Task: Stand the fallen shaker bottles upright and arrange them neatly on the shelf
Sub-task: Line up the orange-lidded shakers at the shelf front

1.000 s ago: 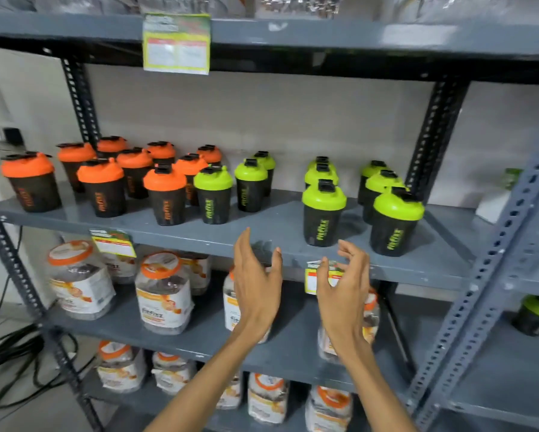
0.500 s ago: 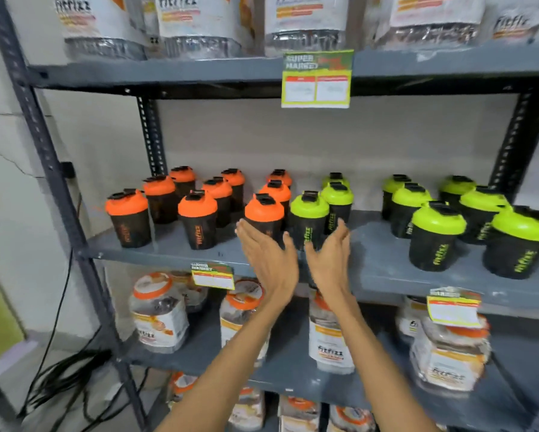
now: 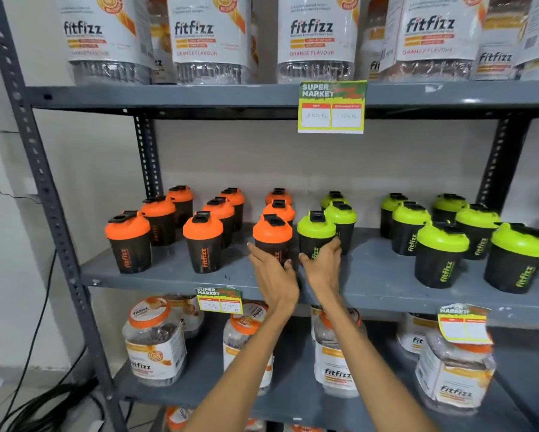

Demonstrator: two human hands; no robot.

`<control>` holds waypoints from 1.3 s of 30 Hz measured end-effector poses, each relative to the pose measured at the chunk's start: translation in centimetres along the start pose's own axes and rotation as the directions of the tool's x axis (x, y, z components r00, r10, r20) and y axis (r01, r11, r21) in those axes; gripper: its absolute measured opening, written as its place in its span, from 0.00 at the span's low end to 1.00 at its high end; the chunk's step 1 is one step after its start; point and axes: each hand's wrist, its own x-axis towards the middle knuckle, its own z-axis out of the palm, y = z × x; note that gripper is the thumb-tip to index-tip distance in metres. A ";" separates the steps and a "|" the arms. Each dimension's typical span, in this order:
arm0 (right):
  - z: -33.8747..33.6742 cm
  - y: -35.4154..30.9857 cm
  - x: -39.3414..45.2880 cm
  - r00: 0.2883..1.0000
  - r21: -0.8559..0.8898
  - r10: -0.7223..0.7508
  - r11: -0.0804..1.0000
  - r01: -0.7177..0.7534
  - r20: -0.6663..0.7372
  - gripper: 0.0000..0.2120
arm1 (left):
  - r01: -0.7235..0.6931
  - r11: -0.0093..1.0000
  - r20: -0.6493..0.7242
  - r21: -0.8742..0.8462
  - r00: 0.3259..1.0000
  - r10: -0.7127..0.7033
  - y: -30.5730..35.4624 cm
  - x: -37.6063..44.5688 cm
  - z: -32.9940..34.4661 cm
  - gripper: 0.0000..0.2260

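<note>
Black shaker bottles stand upright on the grey middle shelf, several with orange lids on the left and several with green lids on the right. My left hand wraps the lower body of the front orange-lidded shaker. My right hand grips the base of the front green-lidded shaker right beside it. Both bottles are upright and nearly touch each other. No shaker in view lies on its side.
Large fitfizz jars fill the shelf above, and orange-lidded jars stand on the shelf below. Price tags hang from the shelf edges. A slotted steel upright frames the left side. Black cables lie on the floor.
The view swung left and closer to the shelf. Both hands, open in the air before, have reached forward and closed on the front orange-lidded and green-lidded shakers.
</note>
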 end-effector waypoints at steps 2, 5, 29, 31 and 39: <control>-0.3 0.2 0.0 1.000 0.013 -0.005 1.000 0.005 0.003 0.38 | -0.014 1.000 0.015 -0.018 1.000 0.014 0.0 0.2 -0.1 0.41; -1.4 0.5 0.1 1.000 0.018 -0.011 1.000 0.011 -0.001 0.39 | -0.031 0.998 0.053 -0.059 0.998 0.034 0.1 0.2 -0.2 0.39; -5.6 3.5 -0.5 0.999 0.002 -0.018 1.000 0.018 -0.028 0.38 | -0.031 0.988 0.175 -0.151 0.983 0.058 0.0 0.1 -1.0 0.40; -5.6 3.4 -0.5 1.000 0.027 -0.014 1.000 0.015 -0.027 0.38 | -0.023 0.989 0.178 -0.147 0.983 0.049 0.0 0.1 -0.9 0.41; -5.5 3.7 -0.7 0.999 0.086 0.000 0.996 0.004 -0.039 0.41 | -0.023 0.990 0.163 -0.138 0.985 0.046 -0.1 -0.1 -0.7 0.41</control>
